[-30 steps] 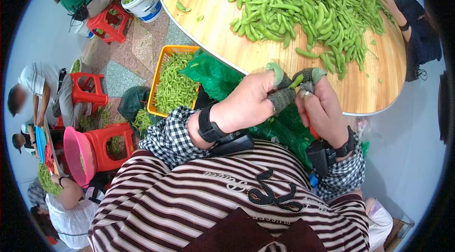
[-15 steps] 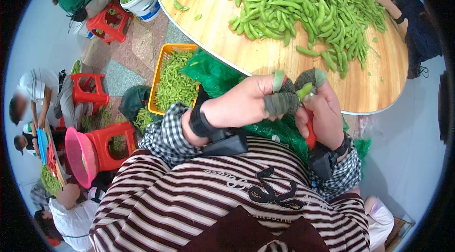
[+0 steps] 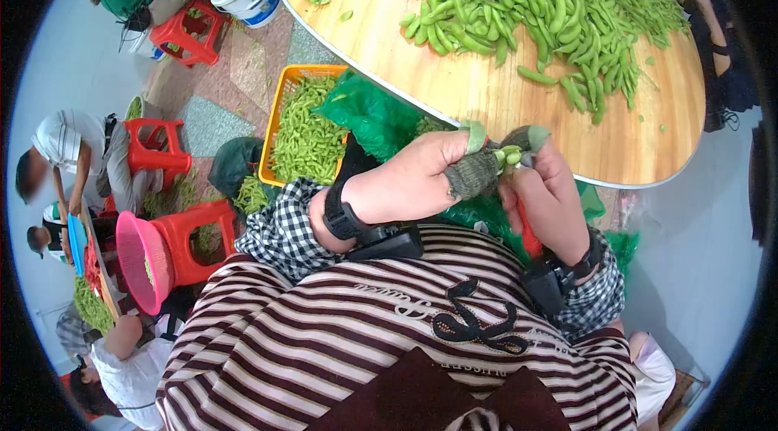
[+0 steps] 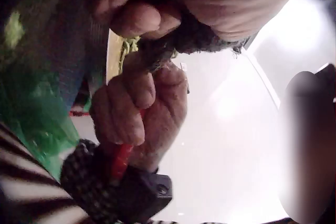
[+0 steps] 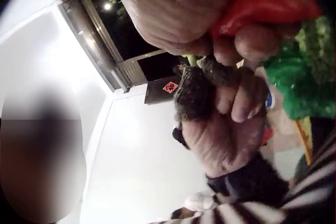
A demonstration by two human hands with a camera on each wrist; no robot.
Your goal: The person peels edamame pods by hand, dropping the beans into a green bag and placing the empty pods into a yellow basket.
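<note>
Near the table's front edge my left hand (image 3: pixel 405 176) pinches a green soybean pod (image 3: pixel 510 157), with pale round beans showing in it. Dark knitted covers and a green wrap sit on the thumb and finger. My right hand (image 3: pixel 551 196) meets it at the fingertips, its thumb also covered. Curled in the right palm is a red-handled tool (image 3: pixel 529 230); its working end is hidden by the fingers. In the left wrist view the red handle (image 4: pixel 122 161) sticks out below the fist. A large heap of soybean pods (image 3: pixel 543 2) lies on the round wooden table (image 3: pixel 373 18).
Green plastic bags (image 3: pixel 369 119) hang below the table edge. An orange basket (image 3: pixel 285 103) full of pods stands on the floor to the left, near red stools (image 3: pixel 194 241), a pink basket (image 3: pixel 134 249) and a white bucket (image 3: pixel 258 2). Several people sit around.
Between my fingertips the pod now shows pale beans where it looked whole before. Both hands stay close together, shifting only slightly. The head view has tilted a little.
</note>
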